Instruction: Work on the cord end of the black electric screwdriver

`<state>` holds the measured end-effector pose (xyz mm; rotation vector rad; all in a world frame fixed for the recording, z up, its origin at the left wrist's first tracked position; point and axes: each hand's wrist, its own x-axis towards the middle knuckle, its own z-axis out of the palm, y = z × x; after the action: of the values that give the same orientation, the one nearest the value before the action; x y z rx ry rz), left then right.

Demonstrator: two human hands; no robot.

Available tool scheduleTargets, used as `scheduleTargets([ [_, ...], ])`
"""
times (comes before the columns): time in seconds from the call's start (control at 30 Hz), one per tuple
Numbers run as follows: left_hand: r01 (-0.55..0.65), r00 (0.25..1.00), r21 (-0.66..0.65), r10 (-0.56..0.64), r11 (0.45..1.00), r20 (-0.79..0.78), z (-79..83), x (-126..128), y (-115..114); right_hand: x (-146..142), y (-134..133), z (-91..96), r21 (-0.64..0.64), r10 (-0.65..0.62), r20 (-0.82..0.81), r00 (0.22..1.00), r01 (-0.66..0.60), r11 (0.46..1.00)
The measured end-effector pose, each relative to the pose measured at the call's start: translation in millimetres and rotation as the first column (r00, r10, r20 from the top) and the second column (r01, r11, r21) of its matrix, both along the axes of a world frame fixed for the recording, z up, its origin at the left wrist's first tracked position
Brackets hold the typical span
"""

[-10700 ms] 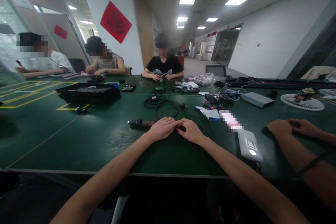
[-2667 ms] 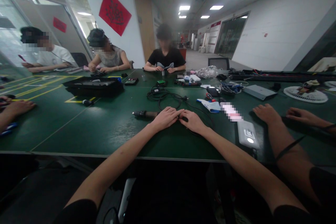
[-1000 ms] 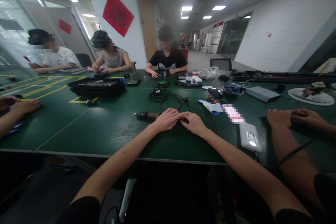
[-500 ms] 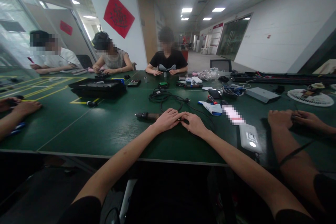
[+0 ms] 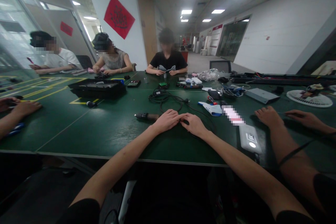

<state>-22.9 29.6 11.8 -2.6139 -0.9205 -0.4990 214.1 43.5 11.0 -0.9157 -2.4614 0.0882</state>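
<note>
A dark rod-shaped tool (image 5: 144, 116) lies on the green table (image 5: 105, 133), its tip pointing left. My left hand (image 5: 166, 120) lies curled over its handle with the fingers closed together. My right hand (image 5: 194, 125) meets it from the right, fingertips pinched on the tool's black end (image 5: 185, 121). A black cable (image 5: 168, 99) runs from there and coils just beyond my hands. Most of the handle is hidden under my fingers.
A white power bank (image 5: 250, 140) lies right of my right arm. A neighbour's two hands (image 5: 269, 116) rest flat at the right, another person's hand (image 5: 25, 106) at the left. A black tray (image 5: 97, 89), a grey box (image 5: 259, 94), a fan grille (image 5: 309, 99) and three seated people lie beyond.
My hands have stayed on the tool. The neighbour at the right has separated both hands and laid them flat on the table.
</note>
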Motion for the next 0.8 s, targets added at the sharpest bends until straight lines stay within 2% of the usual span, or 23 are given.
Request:
scheduleTargets([
  [0.2,0.029,0.999,0.014,-0.029,0.999,-0.020,0.7,-0.1,-0.9,0.1,-0.4,-0.1,-0.011,-0.010,-0.013,1.000,0.010,1.000],
  [0.37,-0.018,0.999,0.019,0.019,1.000,-0.027,2.4,0.3,-3.7,-0.4,-1.0,-2.0,0.000,-0.018,0.000,1.000,0.018,1.000],
  [0.53,0.020,0.999,0.007,-0.020,1.000,-0.029,3.4,-0.3,-4.6,-0.2,-2.0,-0.6,0.001,-0.016,-0.005,1.000,0.016,1.000],
  [0.7,-0.031,0.999,0.016,0.032,0.999,-0.017,3.6,0.5,-4.0,-0.1,-3.3,2.5,-0.002,-0.011,0.017,1.000,0.011,1.000],
  [0.8,-0.008,0.999,0.010,0.008,1.000,-0.031,4.0,1.1,-5.2,-0.5,-3.8,2.8,-0.008,-0.025,0.016,1.000,0.025,1.000],
])
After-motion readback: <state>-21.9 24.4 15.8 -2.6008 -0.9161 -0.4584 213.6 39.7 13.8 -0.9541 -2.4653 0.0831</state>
